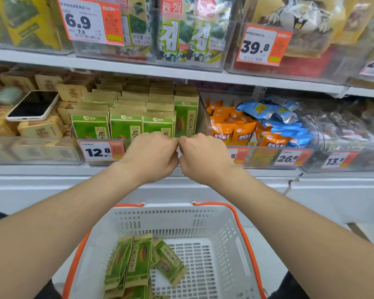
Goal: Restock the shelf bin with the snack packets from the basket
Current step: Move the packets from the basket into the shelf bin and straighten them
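Green-and-tan paper snack packets (138,258) are leaning together in the near-left corner of the white slotted plastic basket (225,223), long axes running toward its far rim, one tilting rightward. Shelved packets (125,126) are standing upright, faces forward, in the clear plastic shelf bin (203,117), one reading "原香瓜子", above an orange-white price tag (97,151) showing 12.8. The left hand (151,157) and right hand (205,157) are touching at the bin's front edge, fingers curling out of sight; I cannot tell whether they are gripping anything.
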The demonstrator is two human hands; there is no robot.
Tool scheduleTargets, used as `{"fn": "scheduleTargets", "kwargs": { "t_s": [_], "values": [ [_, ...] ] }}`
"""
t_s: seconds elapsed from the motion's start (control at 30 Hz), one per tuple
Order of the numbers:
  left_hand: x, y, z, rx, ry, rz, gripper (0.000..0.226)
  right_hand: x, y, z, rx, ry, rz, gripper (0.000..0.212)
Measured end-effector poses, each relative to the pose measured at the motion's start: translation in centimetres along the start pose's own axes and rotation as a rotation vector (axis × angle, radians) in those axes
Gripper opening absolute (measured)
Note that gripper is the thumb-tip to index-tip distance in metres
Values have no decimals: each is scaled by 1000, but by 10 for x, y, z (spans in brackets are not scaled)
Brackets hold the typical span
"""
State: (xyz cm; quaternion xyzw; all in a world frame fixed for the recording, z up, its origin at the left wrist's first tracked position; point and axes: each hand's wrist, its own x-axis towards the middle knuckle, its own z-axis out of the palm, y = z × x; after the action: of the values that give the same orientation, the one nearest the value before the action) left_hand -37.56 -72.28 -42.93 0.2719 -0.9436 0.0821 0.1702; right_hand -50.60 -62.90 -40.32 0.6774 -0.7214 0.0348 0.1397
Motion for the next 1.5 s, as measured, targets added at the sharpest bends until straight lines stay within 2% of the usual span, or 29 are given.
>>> {"fn": "scheduleTargets", "kwargs": {
  "t_s": [0.17, 0.27, 0.33, 0.47, 0.53, 0.57, 0.67, 0.8, 0.97, 1.1, 1.23, 1.33, 1.5],
  "values": [
    [-23, 22, 42, 27, -475, 20, 18, -50, -20, 25, 67, -220, 30, 4],
    [-51, 30, 85, -55, -667, -54, 21, -73, -27, 50, 112, -375, 56, 8],
    [-76, 35, 111, -94, -735, -103, 24, -86, -31, 69, 67, -456, 27, 15],
    [-127, 44, 149, -69, -911, -158, 12, -109, -51, 104, 16, -551, -41, 11],
    [-148, 47, 161, -47, -1000, -157, 17, -120, -64, 121, -10, -613, -109, 8],
    [-158, 50, 164, -48, -1055, -139, 21, -126, -71, 130, -25, -649, -148, 6],
    [-179, 67, 168, -56, -1180, 20, 63, -139, -88, 151, -39, -763, -267, 14],
    [-189, 87, 175, -40, -1235, 167, 53, -146, -93, 158, 33, -909, -306, 6],
    [-194, 82, 190, 83, -1181, 264, 19, -139, -89, 161, 21, -892, -311, 8],
    [-184, 75, 189, -41, -1068, 159, 9, -133, -87, 157, 30, -889, -292, 7],
    [-175, 62, 195, -416, -869, -195, 13, -121, -78, 150, 124, -877, -212, 14],
    [-161, 53, 189, -683, -738, -300, 9, -112, -63, 145, 214, -835, -94, 17],
    [-137, 45, 163, -1104, -385, -605, 10, -103, -29, 148, 553, -761, 210, 55]
  ]
}}
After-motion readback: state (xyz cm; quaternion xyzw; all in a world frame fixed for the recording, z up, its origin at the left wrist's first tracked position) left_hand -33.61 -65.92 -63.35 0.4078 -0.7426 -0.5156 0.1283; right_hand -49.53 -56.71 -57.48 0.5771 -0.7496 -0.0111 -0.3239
